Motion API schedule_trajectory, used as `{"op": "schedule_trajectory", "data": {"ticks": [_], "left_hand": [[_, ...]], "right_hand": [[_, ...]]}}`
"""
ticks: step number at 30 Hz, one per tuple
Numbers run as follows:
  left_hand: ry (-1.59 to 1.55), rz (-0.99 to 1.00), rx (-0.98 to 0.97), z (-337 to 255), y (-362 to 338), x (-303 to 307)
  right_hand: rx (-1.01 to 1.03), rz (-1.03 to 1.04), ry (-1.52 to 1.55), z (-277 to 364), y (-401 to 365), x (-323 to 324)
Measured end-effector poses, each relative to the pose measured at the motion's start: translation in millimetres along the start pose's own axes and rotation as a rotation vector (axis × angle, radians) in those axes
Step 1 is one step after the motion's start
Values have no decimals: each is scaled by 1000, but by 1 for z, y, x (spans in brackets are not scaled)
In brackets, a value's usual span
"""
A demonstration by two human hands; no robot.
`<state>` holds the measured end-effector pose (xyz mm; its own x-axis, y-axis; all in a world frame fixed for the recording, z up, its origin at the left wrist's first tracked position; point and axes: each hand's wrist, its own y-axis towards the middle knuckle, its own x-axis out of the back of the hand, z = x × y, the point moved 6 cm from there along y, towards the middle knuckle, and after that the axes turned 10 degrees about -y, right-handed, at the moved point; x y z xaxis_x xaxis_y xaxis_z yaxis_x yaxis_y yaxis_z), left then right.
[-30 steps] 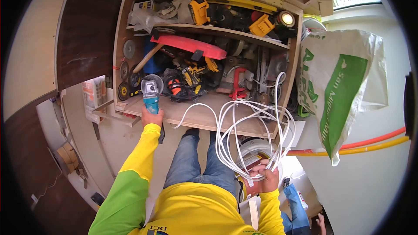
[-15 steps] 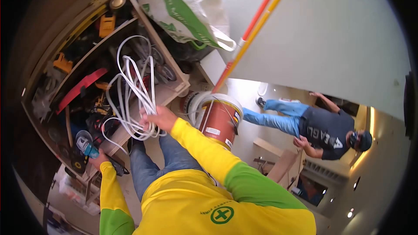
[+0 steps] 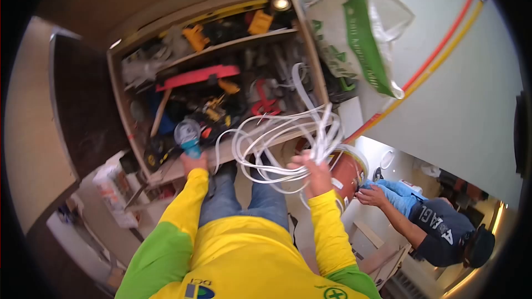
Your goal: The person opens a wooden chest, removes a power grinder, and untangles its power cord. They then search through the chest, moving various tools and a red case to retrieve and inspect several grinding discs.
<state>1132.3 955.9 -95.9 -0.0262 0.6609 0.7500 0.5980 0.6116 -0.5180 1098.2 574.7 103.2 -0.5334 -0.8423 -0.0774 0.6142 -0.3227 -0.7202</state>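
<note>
Loops of white cable [image 3: 271, 138] hang from my right hand [image 3: 313, 173], whose fingers are closed round the bundle at its right end. My left hand [image 3: 194, 161] is wrapped round a teal power tool [image 3: 191, 147] with a round guard, at the front edge of the wooden tool box [image 3: 233, 153]. Inside the box lie a red bar-shaped tool [image 3: 197, 77], yellow tools [image 3: 260, 22] and a wooden handle [image 3: 160, 112]. Part of the cable reaches over the box's right side.
A red-brown bucket [image 3: 346, 173] stands right of my right hand. Behind it are a white and green bag [image 3: 363, 39] and red and yellow poles [image 3: 432, 66]. A co-worker in a dark shirt [image 3: 438, 221] is at the right, one hand near the bucket.
The view has turned, so the box appears more central. My right hand and the cable have moved right of the box's middle, towards the bucket. The co-worker has come closer, reaching towards the bucket.
</note>
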Motion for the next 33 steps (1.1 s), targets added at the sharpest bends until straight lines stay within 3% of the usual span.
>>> {"op": "schedule_trajectory", "data": {"ticks": [2,9,15,19,24,29,31,33], "left_hand": [[34,38,47,-17,-15,15],[-13,126,63,-23,-13,25],[-58,144,39,-16,-8,22],[-81,125,36,-16,-10,24],[-94,98,34,-16,-12,28],[-109,98,66,-10,-6,22],[-112,87,86,-9,-6,24],[-128,110,81,-14,-12,29]], "right_hand": [[-24,-230,-75,-3,-12,26],[-9,-90,-21,-21,-49,39],[-35,-384,-322,-60,0,98],[-18,-297,-381,-51,52,84],[62,-191,-370,-17,63,31],[-80,-258,-774,2,84,21],[85,37,-405,27,68,-21],[176,206,-452,49,33,-58]]}}
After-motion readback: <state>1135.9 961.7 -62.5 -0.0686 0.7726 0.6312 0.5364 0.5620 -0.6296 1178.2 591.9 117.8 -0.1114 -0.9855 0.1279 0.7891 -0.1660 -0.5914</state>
